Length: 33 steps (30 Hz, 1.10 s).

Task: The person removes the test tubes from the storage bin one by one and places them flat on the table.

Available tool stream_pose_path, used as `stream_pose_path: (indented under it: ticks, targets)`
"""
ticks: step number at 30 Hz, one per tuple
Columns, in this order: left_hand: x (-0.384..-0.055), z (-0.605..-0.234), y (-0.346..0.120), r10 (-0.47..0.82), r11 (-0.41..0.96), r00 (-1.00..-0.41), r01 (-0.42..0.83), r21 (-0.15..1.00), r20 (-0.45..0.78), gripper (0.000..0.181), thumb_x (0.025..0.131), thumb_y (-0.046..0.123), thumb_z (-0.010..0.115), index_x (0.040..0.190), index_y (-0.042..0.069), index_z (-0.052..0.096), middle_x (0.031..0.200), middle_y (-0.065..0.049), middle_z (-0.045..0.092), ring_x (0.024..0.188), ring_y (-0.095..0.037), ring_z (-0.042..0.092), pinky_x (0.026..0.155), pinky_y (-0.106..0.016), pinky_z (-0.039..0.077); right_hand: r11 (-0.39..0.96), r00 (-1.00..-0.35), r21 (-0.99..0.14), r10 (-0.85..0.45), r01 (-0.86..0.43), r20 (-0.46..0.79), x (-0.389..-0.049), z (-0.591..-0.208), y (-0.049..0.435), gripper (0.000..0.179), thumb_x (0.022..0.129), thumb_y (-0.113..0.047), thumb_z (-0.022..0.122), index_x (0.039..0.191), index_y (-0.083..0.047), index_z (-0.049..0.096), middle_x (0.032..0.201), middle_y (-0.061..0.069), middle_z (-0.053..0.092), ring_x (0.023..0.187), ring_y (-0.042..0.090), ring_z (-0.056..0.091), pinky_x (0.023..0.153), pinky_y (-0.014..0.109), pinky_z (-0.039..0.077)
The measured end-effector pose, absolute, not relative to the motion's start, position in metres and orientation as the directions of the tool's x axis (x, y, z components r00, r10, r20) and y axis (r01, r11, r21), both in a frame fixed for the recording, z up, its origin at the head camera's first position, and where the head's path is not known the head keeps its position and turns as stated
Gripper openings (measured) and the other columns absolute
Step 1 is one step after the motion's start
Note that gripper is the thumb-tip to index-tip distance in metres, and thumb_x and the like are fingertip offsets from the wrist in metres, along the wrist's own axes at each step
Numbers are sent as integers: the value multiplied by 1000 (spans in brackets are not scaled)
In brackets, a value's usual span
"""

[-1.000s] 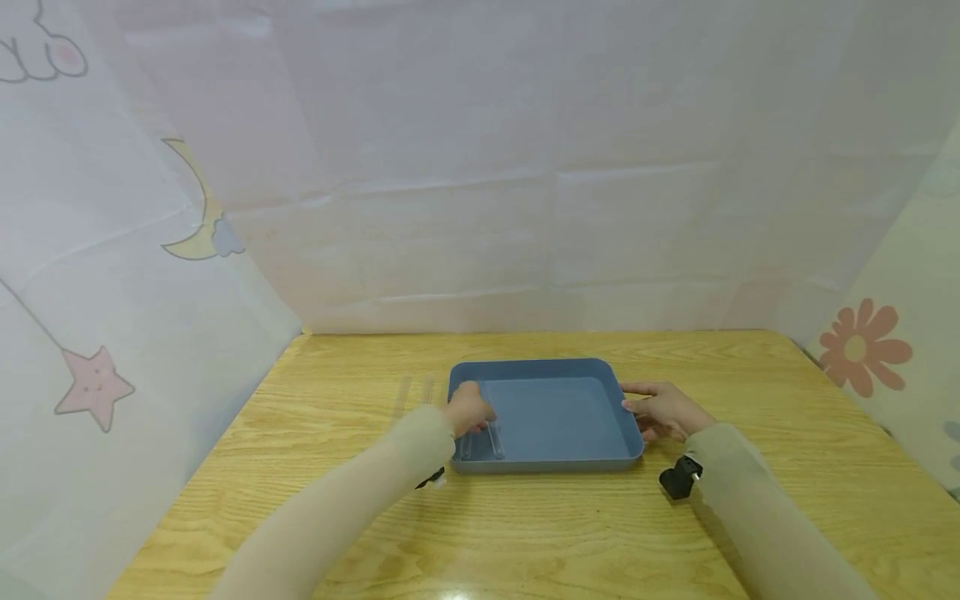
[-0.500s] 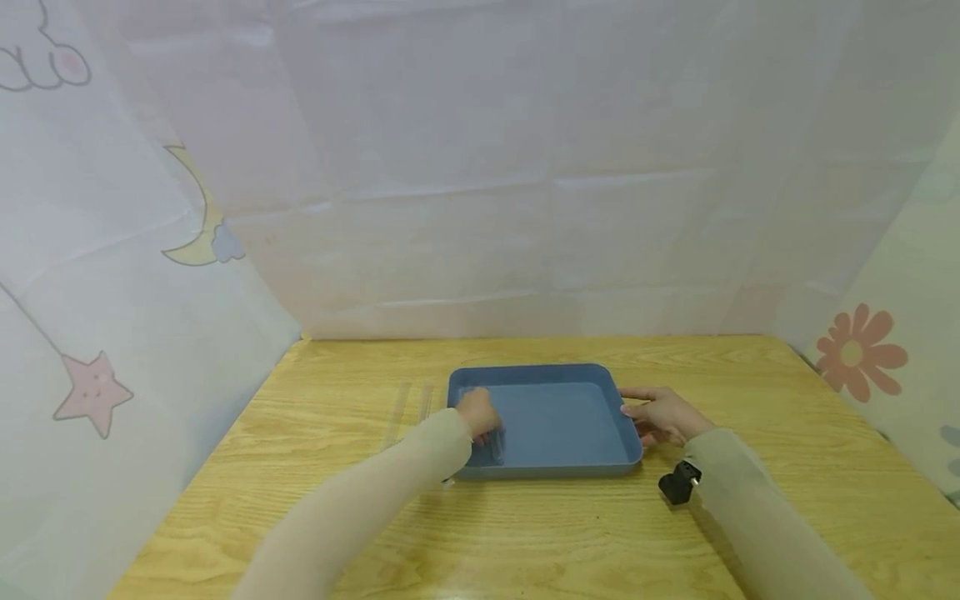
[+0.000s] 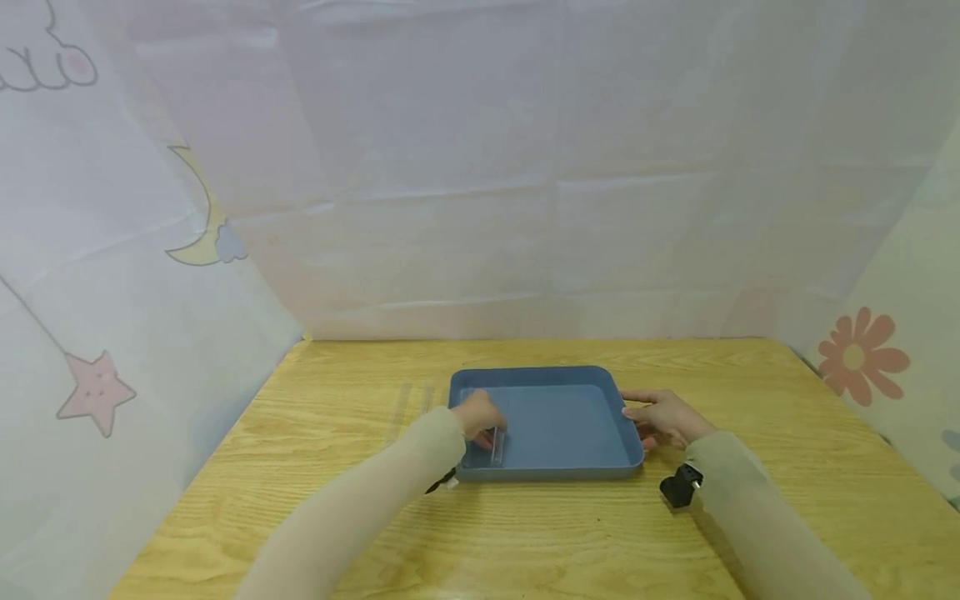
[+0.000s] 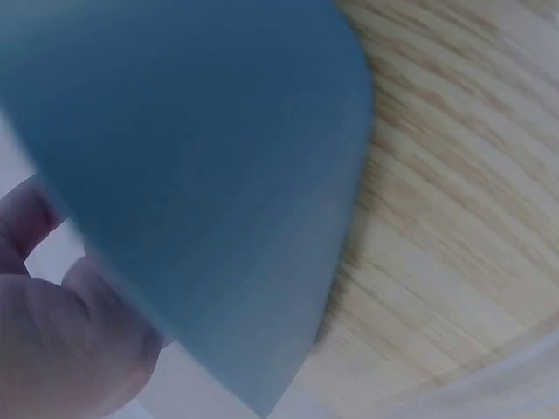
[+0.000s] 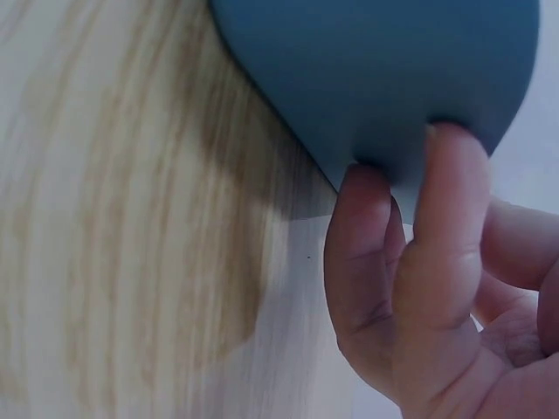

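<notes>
A shallow blue tray [image 3: 555, 473] lies on the wooden table. My left hand [image 3: 481, 414] reaches inside its left end, fingers bent down around the far part of a clear plastic strip [image 3: 498, 447]; the fingertips are mostly hidden. The left wrist view shows part of that hand [image 4: 74, 332] behind the tray's wall [image 4: 218, 175]. At the tray's right end my right hand [image 3: 663, 417] touches the outer wall. Up close, two fingertips of the right hand [image 5: 419, 262] press on the blue wall [image 5: 376, 70] from outside.
More clear strips [image 3: 401, 408] lie on the table [image 3: 570, 542] left of the tray, partly behind the left sleeve. A black wrist device [image 3: 681, 486] hangs by the right cuff. Printed sheets [image 3: 450, 208] line the back and sides of the table.
My left hand has shifted a little right and nearer within the tray's left end, turning slightly at the clear strip. The right hand stays at the tray's right wall.
</notes>
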State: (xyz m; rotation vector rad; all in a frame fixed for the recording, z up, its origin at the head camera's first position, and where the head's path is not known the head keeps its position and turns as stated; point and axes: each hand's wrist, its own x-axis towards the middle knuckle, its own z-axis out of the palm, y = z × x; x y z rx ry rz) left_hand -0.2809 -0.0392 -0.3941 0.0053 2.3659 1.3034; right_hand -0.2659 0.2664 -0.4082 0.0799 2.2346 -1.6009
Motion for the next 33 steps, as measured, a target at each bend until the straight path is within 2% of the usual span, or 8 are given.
stream_pose_path:
  ticks: [4,10,15,19,25,33]
  targets:
    - [-278,-389,-45,282,458,-876,-237,857,-392,46,90,-3,60,132,-16,46,125,-28,52,84,-34,64,68,-39,59,349,-921,-899,-181,267,-344,-265,-408,267,56,101,-6,50,149,8,25,105,15,67,78,22,68,62,36,58]
    - [-278,-388,-55,330,362,-863,-258,896,-382,55,92,-1,56,142,-12,36,134,-28,48,78,-24,60,66,-33,57,357,-922,-896,-176,265,-344,-265,-409,266,56,101,-7,50,150,7,25,100,11,69,77,21,68,61,34,57]
    - [-278,-384,-61,342,318,-865,-259,912,-366,57,92,-2,56,145,-10,35,139,-27,45,78,-22,61,67,-32,57,362,-924,-896,-179,259,-339,-264,-409,267,56,102,-7,50,150,7,25,98,11,69,77,21,68,60,33,57]
    - [-275,-379,-64,347,298,-862,-273,915,-371,57,92,-3,58,145,-7,37,134,-25,50,82,-24,66,65,-30,57,355,-923,-900,-189,253,-334,-264,-409,267,57,102,-7,50,150,7,24,100,12,69,78,22,68,61,35,57]
    - [-272,-373,-68,339,282,-860,-295,913,-382,57,93,-1,59,146,-2,39,128,-23,56,96,-32,67,61,-28,57,337,-923,-908,-202,250,-329,-265,-409,267,56,102,-7,50,150,7,24,106,16,68,80,24,68,63,37,58]
    - [-271,-377,-77,342,259,-864,-292,921,-370,56,93,-2,59,146,-1,39,130,-26,55,94,-30,67,63,-28,57,340,-921,-906,-204,251,-331,-265,-408,267,56,102,-7,49,150,7,24,107,16,67,80,23,68,61,35,57]
